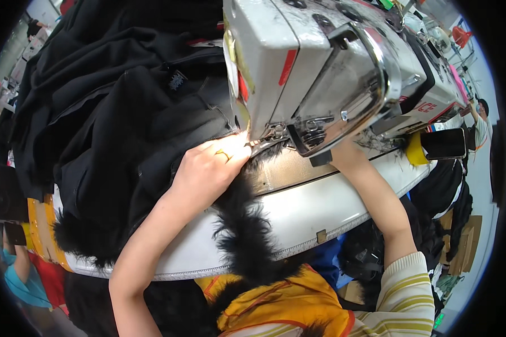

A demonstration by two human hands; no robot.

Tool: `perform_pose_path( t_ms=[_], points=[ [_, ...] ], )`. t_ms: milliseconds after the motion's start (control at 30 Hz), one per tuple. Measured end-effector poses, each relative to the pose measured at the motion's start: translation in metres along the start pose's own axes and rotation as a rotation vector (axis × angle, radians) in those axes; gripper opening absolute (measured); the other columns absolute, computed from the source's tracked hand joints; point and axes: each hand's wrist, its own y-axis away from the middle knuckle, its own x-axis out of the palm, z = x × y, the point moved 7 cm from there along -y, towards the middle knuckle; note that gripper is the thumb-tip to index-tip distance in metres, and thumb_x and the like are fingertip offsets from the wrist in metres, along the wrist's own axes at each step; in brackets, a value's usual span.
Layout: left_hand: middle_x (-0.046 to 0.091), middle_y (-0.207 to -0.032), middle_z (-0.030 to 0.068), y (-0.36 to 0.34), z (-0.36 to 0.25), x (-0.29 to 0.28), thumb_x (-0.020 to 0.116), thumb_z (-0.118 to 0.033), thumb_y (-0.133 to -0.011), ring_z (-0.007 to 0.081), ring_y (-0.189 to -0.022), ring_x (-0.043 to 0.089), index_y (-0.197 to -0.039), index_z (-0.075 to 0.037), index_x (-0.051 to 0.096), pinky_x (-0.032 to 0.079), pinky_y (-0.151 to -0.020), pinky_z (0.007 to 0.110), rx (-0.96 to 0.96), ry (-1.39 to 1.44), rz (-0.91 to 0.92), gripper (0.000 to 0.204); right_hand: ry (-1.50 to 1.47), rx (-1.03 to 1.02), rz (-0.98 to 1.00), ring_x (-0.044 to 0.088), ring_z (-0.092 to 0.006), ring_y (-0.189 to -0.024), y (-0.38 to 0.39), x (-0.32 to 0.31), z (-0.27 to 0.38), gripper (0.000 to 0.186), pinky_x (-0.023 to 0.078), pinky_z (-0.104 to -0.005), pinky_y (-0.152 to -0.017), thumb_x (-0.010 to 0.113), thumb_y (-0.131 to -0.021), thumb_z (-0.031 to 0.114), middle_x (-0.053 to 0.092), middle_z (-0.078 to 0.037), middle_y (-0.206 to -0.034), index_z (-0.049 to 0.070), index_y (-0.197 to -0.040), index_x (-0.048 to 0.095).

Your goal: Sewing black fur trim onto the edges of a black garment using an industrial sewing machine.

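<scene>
A white sewing machine stands over the work, its lamp bright at the needle area. My left hand, with a ring on one finger, pinches the edge of a black garment just left of the presser foot. From beneath that hand a strip of black fur trim hangs over the table's front edge. My right hand reaches behind the machine's head and clear guard; its fingers are hidden there. Black fur and fabric run under the foot between the two hands.
The white table has a measuring scale along its front edge. A phone rests on a yellow holder at the right. An orange apron covers my lap. Another person sits at the far left.
</scene>
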Motion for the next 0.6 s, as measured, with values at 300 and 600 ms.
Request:
perform_pose_path(
  t_ms=[300, 600],
  points=[
    [0.041, -0.136, 0.0159, 0.037, -0.027, -0.012, 0.066, -0.030, -0.080, 0.0352, -0.124, 0.040, -0.129, -0.006, 0.043, 0.037, -0.098, 0.048, -0.517, -0.115, 0.523, 0.059, -0.353, -0.138, -0.018, 0.060, -0.0220, -0.065, 0.003, 0.001, 0.001, 0.008, 0.047, -0.0356, -0.057, 0.060, -0.063, 0.013, 0.055, -0.004, -0.062, 0.012, -0.055, 0.056],
    [0.041, -0.138, 0.0146, 0.014, 0.010, -0.008, 0.062, -0.014, -0.080, 0.0347, -0.130, 0.034, -0.126, -0.006, 0.049, 0.032, -0.106, 0.040, -0.173, 0.315, 0.441, 0.049, -0.261, -0.039, 0.389, 0.061, -0.0234, -0.086, 0.025, 0.006, -0.020, 0.044, 0.050, -0.0333, -0.065, 0.054, -0.074, 0.009, 0.061, -0.001, -0.109, 0.020, -0.116, 0.058]
  ],
)
